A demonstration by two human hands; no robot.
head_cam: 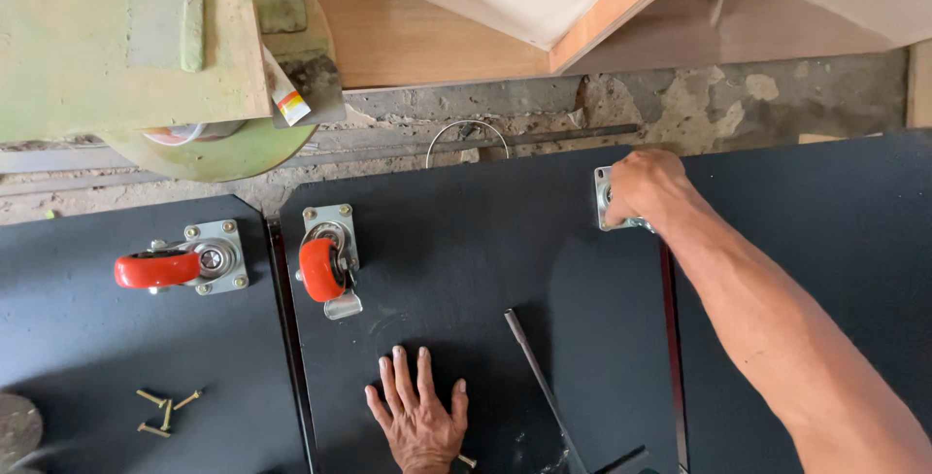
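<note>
The left hand (417, 416) is laid flat on the black panel (466, 270), fingers spread, with bare board beyond the fingertips; a red caster (325, 262) is seen up-left of them, wheel pointing down the frame; the right hand (643, 187) is clamped over a caster plate (604, 204) at the panel's far edge, its wheel hidden.

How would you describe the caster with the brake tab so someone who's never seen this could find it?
Start at the middle black board, where the left hand lies flat. In its upper left corner a red-wheeled caster sits on a metal plate. Unlike the red caster on the board to the left, it has a metal tab below the wheel.
</note>
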